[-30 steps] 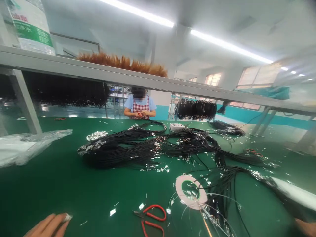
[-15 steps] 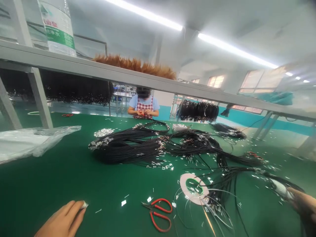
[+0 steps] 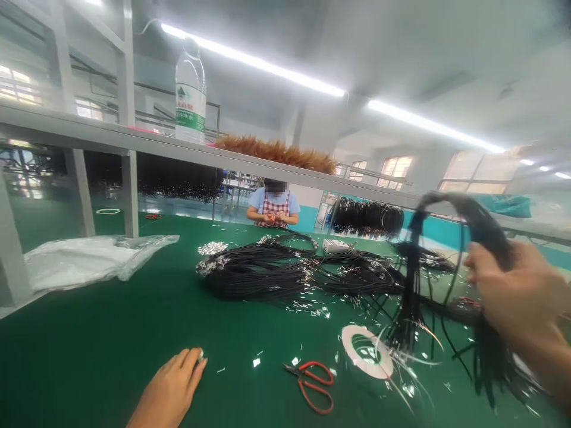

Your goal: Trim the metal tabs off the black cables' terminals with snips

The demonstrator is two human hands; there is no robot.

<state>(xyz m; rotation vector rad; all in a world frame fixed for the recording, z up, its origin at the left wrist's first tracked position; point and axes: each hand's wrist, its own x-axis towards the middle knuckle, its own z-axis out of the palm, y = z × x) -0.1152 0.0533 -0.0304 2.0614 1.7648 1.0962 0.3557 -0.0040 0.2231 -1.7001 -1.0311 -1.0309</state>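
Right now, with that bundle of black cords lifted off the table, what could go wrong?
The bundle of black cords in the right hand hangs looped, its ends trailing near the cords on the table; they may well snag. The dangling ends also sweep close to the tape ring and red scissors, and could drag them.

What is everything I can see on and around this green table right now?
cord bundle: one, black, lifted above the table's right side
cord piles: several, black, mid-table
scissors: one, red-handled, near front edge
tape ring: one, white, right of scissors
plastic sheet: one, clear, left
water bottle: one, clear, green label, on shelf
table: one, green
co-worker: one, far side, checked apron
left hand: flat on table, small white piece at fingertips
right hand: gripping the cord bundle
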